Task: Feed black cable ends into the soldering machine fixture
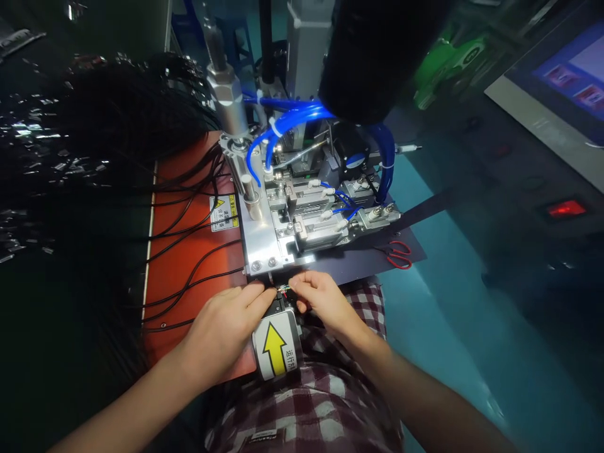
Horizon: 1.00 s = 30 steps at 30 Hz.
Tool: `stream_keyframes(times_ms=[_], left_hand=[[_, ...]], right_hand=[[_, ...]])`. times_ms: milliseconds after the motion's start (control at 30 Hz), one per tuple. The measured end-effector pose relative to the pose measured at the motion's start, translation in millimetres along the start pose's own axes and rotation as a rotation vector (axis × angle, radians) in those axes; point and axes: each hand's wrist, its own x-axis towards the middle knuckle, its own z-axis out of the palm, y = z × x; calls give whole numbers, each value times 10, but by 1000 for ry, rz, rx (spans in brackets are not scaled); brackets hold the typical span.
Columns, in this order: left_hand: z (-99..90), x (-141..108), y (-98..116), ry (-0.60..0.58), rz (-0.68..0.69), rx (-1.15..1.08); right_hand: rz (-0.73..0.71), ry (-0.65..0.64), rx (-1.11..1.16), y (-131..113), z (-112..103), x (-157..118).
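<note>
An orange-red bench top carries a metal pneumatic machine; around it spreads a teal floor, with a lit touchscreen at the far right. There is one pair of red-handled scissors, one yellow arrow label, one warning label and many black cables. The thin coloured wires lie between the two hands, just above the arrow label. The right hand pinches them between thumb and forefinger; the left hand's fingertips meet them from the other side, whether gripping I cannot tell.
</note>
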Motion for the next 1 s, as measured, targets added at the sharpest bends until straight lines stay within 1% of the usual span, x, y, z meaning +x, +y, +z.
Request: stream_keyframes(times_ms=[100,167,267,400,500,633,700,733,800,867,900,933,1000], left_hand=[[10,-1,-5,11,10,-2],[19,-4,-9,19,9,-2],[27,-6,-10,29,5,2],[30,0,-11,21,2,2],[31,3,-14,15,-3,-6],[34,1,-18,13,-7,-22],[35,0,-17,20,-3,-25],[35,0,-17,23,-1,-26],[34,-2,-14,30,4,-27],[29,-6,-11,32,5,-29],[26,-9,-9,33,6,-31],[24,-12,-8,36,8,-34],[24,-14,-7,41,14,-46]], right_hand=[[-64,109,-11,55,-4,-93],[-129,137,-78,82,33,-181],[-229,175,-270,71,105,-270],[-413,258,-549,-5,126,-270],[-516,246,-675,-41,99,-254],[-566,228,-736,-38,80,-248],[-545,215,-719,-22,75,-225],[-506,200,-668,-10,70,-205],[-361,141,-476,19,56,-153],[-189,42,-244,50,36,-101],[-128,-1,-149,64,25,-81],[-91,-30,-77,75,16,-68],[-83,-39,8,90,6,-57]])
